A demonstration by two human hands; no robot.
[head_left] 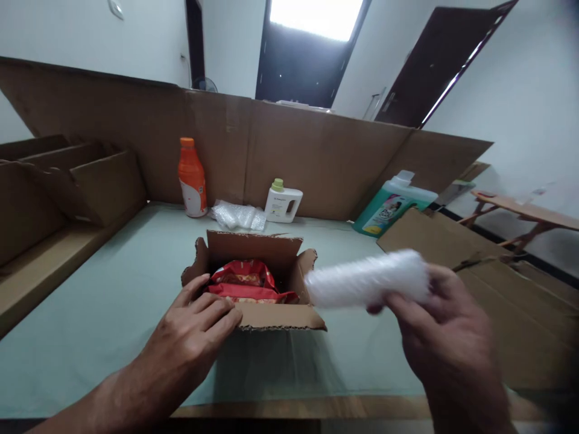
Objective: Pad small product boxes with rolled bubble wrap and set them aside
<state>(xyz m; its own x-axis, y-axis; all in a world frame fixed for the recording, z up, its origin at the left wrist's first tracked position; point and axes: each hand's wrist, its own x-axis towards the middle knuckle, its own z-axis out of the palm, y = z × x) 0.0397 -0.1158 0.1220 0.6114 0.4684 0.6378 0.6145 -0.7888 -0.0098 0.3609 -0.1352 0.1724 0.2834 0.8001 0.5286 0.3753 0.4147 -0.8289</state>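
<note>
The right hand (446, 337) holds a roll of bubble wrap (367, 280) in the air, just off the right side of an open cardboard box (253, 283) that sits near the middle of the desk (104, 325), toward its front edge. The grip is closed around the right end of the roll, fingers curled under it and the thumb side over it; the left end sticks out free toward the box. The roll is blurred, so its surface detail cannot be made out.

The left hand (199, 319) rests on the front left flap of the box, fingers spread flat and pressing nothing between them. Inside the box lies a red packet (246, 282), filling much of the floor.

The bubble wrap looks very light, soft and springy. It will probably squash under pressure and want to unroll if let loose, so a loose wrap-around hold near the middle or one end, as here, seems fitting; the plastic may be a little slippery. The box seems thin and its flaps bend easily.

Along the back edge of the desk stand an orange bottle (192, 178), a second heap of bubble wrap (239, 216), a white jug (283, 202) and, toward the right back corner, a tilted green jug (391, 204). Tall cardboard sheets (316, 163) wall in the back.
</note>
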